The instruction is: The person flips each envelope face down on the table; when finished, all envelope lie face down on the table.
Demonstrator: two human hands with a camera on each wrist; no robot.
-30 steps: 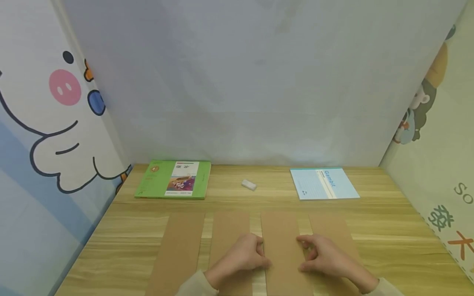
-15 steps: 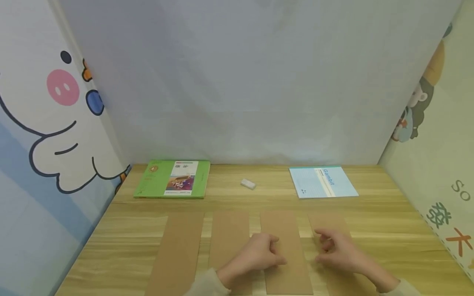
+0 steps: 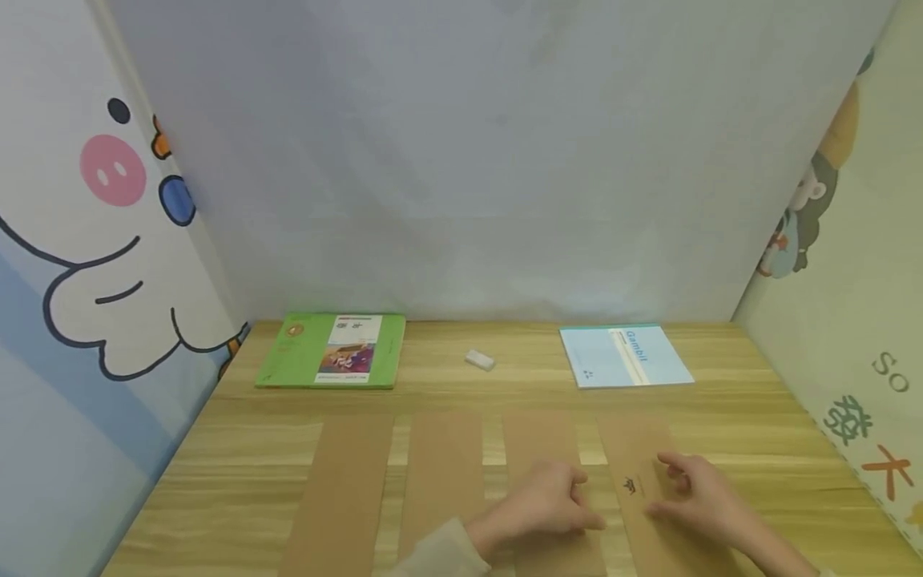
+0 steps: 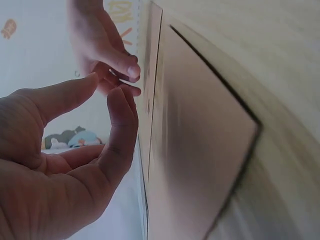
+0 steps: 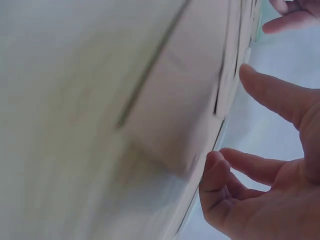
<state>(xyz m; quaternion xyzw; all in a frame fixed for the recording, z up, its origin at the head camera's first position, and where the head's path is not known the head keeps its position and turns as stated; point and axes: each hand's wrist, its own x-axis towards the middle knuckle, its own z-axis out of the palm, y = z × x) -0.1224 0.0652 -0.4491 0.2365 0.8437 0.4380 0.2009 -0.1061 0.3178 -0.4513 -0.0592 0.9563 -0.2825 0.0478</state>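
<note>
Several long brown kraft-coloured cards lie side by side on the table. My left hand (image 3: 544, 501) hovers over the third card from the left (image 3: 537, 441), thumb and fingers loosely bent. In the left wrist view nothing sits between that hand's thumb and index finger, and a card (image 4: 210, 115) lies flat beyond them. Over the rightmost card (image 3: 633, 445), which bears a small black printed mark, is my right hand (image 3: 703, 497). Its thumb and fingers (image 5: 215, 172) stand apart around air in the right wrist view. The near ends of the cards run out of the head view.
A green book (image 3: 303, 353) with a picture cover lies at the back left of the wooden table (image 3: 440, 397). A white eraser (image 3: 479, 360) is at the back middle, and a light-blue notebook (image 3: 594, 357) at the back right. Cloth walls stand behind and at both sides.
Both hands have moved right, the left from the third card's left edge to over it, the right to the rightmost card. The printed mark there has come out from under the right hand.
</note>
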